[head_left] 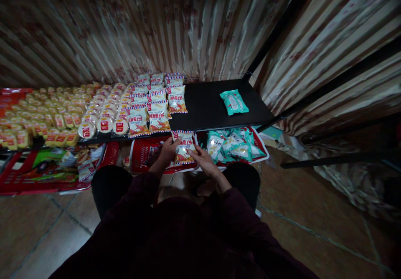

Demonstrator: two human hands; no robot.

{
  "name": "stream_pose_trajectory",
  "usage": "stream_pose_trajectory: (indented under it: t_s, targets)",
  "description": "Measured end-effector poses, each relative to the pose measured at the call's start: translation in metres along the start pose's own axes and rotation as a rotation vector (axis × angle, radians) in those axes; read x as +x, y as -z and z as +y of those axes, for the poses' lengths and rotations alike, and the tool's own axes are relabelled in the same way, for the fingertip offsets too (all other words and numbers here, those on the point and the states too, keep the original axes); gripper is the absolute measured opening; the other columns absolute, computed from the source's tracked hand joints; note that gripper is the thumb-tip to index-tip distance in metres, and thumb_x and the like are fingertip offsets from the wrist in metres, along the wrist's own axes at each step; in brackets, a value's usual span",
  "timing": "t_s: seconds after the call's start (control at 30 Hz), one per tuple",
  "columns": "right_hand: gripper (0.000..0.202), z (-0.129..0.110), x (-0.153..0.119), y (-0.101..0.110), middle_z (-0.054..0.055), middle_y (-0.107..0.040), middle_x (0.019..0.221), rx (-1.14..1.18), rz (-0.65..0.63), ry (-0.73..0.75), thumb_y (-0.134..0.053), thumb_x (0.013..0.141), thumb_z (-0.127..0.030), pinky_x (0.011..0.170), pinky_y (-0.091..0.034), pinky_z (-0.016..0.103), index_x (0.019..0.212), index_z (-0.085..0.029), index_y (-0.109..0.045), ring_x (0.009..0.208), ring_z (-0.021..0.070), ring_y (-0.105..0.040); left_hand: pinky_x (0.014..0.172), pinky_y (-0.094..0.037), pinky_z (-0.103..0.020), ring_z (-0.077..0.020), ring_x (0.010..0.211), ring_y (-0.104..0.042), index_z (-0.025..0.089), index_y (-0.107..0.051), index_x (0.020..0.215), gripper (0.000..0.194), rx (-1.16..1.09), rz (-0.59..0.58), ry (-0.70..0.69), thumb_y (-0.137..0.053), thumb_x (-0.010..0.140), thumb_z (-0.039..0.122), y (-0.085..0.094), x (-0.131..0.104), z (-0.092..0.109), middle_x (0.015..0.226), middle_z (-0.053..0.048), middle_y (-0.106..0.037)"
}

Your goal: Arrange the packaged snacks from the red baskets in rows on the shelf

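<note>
Between my two hands is a white snack bag (pixel 184 147) with red lettering and a striped top edge, held above a red basket (pixel 138 162). My left hand (pixel 169 150) grips its left side, fingers partly behind it. On the lower right side, my right hand (pixel 204 160) has its fingers closed on the bag. Just ahead, several matching snack bags (pixel 158 116) stand in rows on a black shelf (pixel 200 103). A single teal snack bag (pixel 234 102) lies farther right on that shelf.
Teal bags (pixel 234 145) fill a basket at my right knee. Round white packaged crackers (pixel 105 122) and yellow packaged cakes (pixel 62 122) line the shelf's left. Another red basket (pixel 109 155) holds mixed snacks. Black metal bars (pixel 313 160) and a striped curtain (pixel 194 28) bound the space.
</note>
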State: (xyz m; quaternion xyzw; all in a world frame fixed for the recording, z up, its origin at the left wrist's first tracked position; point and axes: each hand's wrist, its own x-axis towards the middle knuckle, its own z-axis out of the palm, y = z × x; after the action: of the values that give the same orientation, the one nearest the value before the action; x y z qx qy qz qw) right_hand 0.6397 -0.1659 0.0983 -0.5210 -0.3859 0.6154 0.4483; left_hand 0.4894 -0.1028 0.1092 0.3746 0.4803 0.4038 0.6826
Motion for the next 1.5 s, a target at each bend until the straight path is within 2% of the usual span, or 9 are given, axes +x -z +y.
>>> stream_pose_trajectory:
  t_s: [0.3,0.5,0.7,0.9,1.1,1.2,1.37,1.5]
  targets:
    - [0.06,-0.005,-0.003,0.001,0.004,-0.071,0.099,0.071,0.076,0.034,-0.076,0.065,-0.044,0.077,-0.055,0.032,0.117,-0.02,-0.059,0.087,0.0215,-0.067,0.059,-0.047,-0.025,-0.0153,0.064,-0.061,0.014,-0.059,0.095,0.052,-0.027,-0.05,0.025,-0.071,0.064,0.053,-0.006,-0.007,0.011,0.073,-0.003,-0.066]
    - [0.063,-0.009,-0.004,-0.003,0.004,-0.072,0.101,0.077,0.125,0.04,-0.077,0.061,-0.047,0.082,-0.054,0.035,0.116,-0.021,-0.06,0.088,0.0219,-0.067,0.054,-0.043,-0.023,-0.0116,0.055,-0.055,0.014,-0.059,0.088,0.048,-0.032,0.002,0.017,-0.071,0.063,0.053,-0.009,-0.006,0.011,0.066,0.0,-0.062]
    - [0.059,-0.013,-0.004,-0.003,0.004,-0.071,0.104,0.037,0.153,0.052,-0.077,0.062,-0.045,0.087,-0.052,0.037,0.113,-0.022,-0.061,0.089,0.0215,-0.067,0.058,-0.046,-0.024,-0.012,0.059,-0.056,0.015,-0.06,0.09,0.043,-0.1,-0.013,0.042,-0.071,0.064,0.048,-0.008,-0.005,0.008,0.069,-0.001,-0.064]
    - [0.057,-0.016,-0.007,-0.003,0.005,-0.071,0.103,0.017,0.173,0.029,-0.076,0.064,-0.046,0.084,-0.053,0.036,0.113,-0.021,-0.062,0.089,0.022,-0.067,0.059,-0.046,-0.023,-0.012,0.063,-0.058,0.016,-0.059,0.088,0.038,-0.065,0.007,0.02,-0.07,0.066,0.046,-0.009,-0.008,0.01,0.073,-0.001,-0.064]
    - [0.055,-0.016,-0.009,0.003,0.005,-0.072,0.1,-0.003,0.142,0.023,-0.073,0.067,-0.046,0.077,-0.053,0.033,0.115,-0.02,-0.062,0.089,0.0225,-0.067,0.062,-0.048,-0.025,-0.0134,0.064,-0.061,0.017,-0.057,0.091,0.038,-0.132,-0.046,0.028,-0.07,0.068,0.044,-0.006,-0.005,0.015,0.075,-0.001,-0.065]
    - [0.055,-0.013,-0.008,0.005,0.004,-0.072,0.1,-0.035,0.172,0.027,-0.072,0.067,-0.045,0.078,-0.053,0.033,0.115,-0.021,-0.061,0.087,0.0216,-0.067,0.063,-0.048,-0.025,-0.0137,0.068,-0.062,0.016,-0.057,0.093,0.038,-0.111,0.03,0.011,-0.07,0.068,0.042,-0.006,-0.001,0.011,0.08,-0.003,-0.065]
    - [0.05,-0.012,-0.008,0.004,0.004,-0.071,0.1,-0.041,0.213,0.057,-0.069,0.069,-0.045,0.077,-0.054,0.034,0.113,-0.021,-0.062,0.086,0.0218,-0.067,0.079,-0.05,-0.029,-0.0171,0.092,-0.063,0.017,-0.052,0.113,0.045,0.028,0.328,-0.179,-0.067,0.072,0.029,-0.012,-0.002,-0.002,0.11,-0.01,-0.063]
    - [0.051,-0.013,-0.007,0.004,0.004,-0.07,0.104,-0.117,0.252,0.081,-0.067,0.071,-0.046,0.079,-0.054,0.035,0.116,-0.023,-0.06,0.089,0.0219,-0.067,0.087,-0.05,-0.034,-0.0199,0.104,-0.059,0.018,-0.055,0.113,0.038,0.269,0.371,-0.369,-0.06,0.076,0.021,-0.018,-0.017,-0.005,0.12,-0.012,-0.056]
